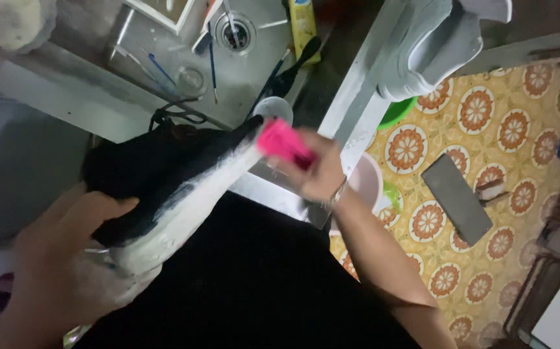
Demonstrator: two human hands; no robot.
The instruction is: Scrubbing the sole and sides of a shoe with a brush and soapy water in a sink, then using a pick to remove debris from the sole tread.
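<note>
A black-and-white shoe [170, 187] is held sideways over the edge of a steel sink [163, 64], sole edge turned up, toe toward the drain. The heel end is gripped by the left hand [66, 258], fingers wrapped over the black upper, thumb side hidden. A pink brush [283, 143] is pressed against the toe end of the white sole; it is clenched in the right hand [319, 171], fingers curled shut around it, image blurred there. A small white cup [273, 108] is seen just behind the toe. In the sink basin, several thin brushes [212, 64] and a yellow bottle [303, 26] are scattered near the round drain [235, 31]. A grey-white shoe [432, 45] is laid on the ledge to the right. Below it, a green bowl [398, 111] and a pink basin [367, 181] are set on floral orange flooring [513, 129], with a dark flat slab [456, 199] well apart from them.
</note>
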